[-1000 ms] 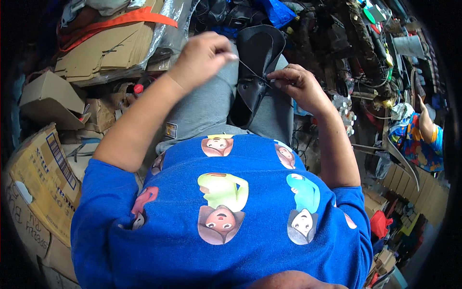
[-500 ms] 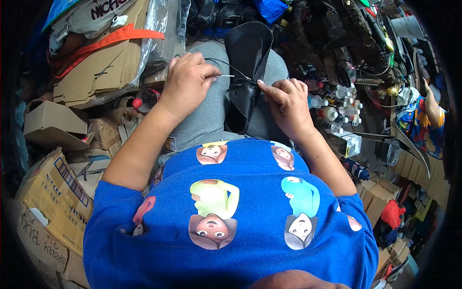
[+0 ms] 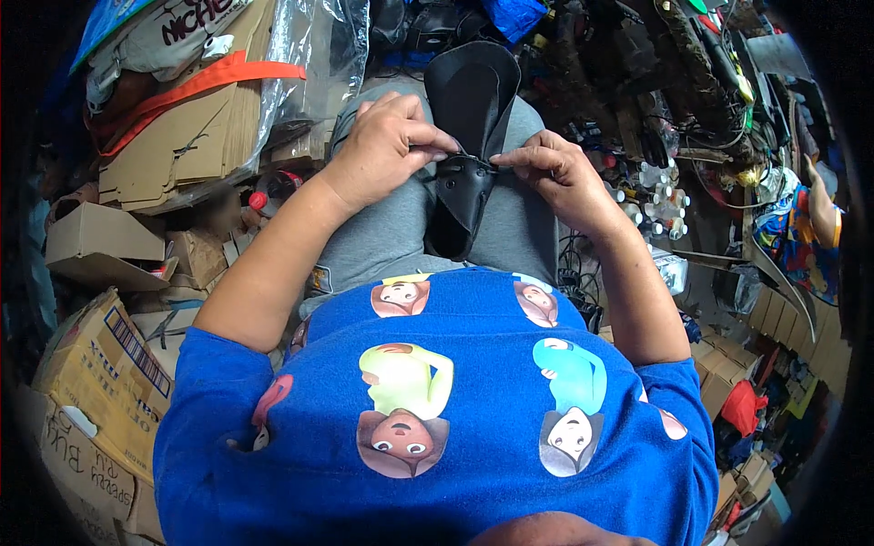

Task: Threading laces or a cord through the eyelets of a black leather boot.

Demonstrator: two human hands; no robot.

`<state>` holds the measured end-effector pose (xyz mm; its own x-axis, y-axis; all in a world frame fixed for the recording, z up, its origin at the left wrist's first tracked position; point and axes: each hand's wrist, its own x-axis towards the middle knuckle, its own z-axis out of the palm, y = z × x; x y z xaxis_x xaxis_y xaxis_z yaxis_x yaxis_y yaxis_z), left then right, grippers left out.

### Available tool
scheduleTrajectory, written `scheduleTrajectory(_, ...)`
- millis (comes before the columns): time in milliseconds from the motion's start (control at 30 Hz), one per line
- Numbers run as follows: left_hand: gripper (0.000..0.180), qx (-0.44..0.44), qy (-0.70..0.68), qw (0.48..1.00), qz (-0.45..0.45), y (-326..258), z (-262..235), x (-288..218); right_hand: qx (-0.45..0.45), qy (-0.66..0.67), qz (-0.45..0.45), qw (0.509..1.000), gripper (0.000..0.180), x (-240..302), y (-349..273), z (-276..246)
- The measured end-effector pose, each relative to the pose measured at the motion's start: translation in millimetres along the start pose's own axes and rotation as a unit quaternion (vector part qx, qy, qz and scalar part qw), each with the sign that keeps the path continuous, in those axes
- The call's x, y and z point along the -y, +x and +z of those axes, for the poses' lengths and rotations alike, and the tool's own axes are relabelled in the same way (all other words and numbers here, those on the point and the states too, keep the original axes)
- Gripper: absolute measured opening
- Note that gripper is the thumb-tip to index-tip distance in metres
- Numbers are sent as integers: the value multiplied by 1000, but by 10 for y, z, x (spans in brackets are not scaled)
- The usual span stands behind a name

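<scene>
So the black leather piece (image 3: 466, 196), looks like a shoe upper with a few holes in it, is lying lengthwise on the person's gray pants (image 3: 382, 244), right between the two hands. Left hand (image 3: 387, 150) has thumb and index fingertips bunched together at the leather's left edge, and right hand (image 3: 551, 171) has its fingertips at the opposite edge, index finger pointing inward. There's a bit of thin dark cord (image 3: 462, 153) between them, but it's too small to tell whether either hand is really gripping it or just touching.

Past the left hand, further out, there's a stack of flat cardboard (image 3: 202, 136) with an orange strap (image 3: 205, 85) across it. A red-capped bottle (image 3: 259, 198) sits left of that wrist. Just right of the right hand it's a cluster of small bottles (image 3: 666, 207).
</scene>
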<state>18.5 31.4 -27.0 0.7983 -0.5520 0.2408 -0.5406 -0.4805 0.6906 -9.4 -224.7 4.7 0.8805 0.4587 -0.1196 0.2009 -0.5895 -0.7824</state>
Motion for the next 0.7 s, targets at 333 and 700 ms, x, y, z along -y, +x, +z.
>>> scheduleTrajectory(333, 17, 11, 105, 992, -62, -51, -250, -21, 4, -86, -12, 996, 38, 66, -85, 16)
scheduleTrajectory(700, 19, 39, 38, 997, -57, 17, -111, -114, -76, -150, -43, 985, 35, 145, -203, 171)
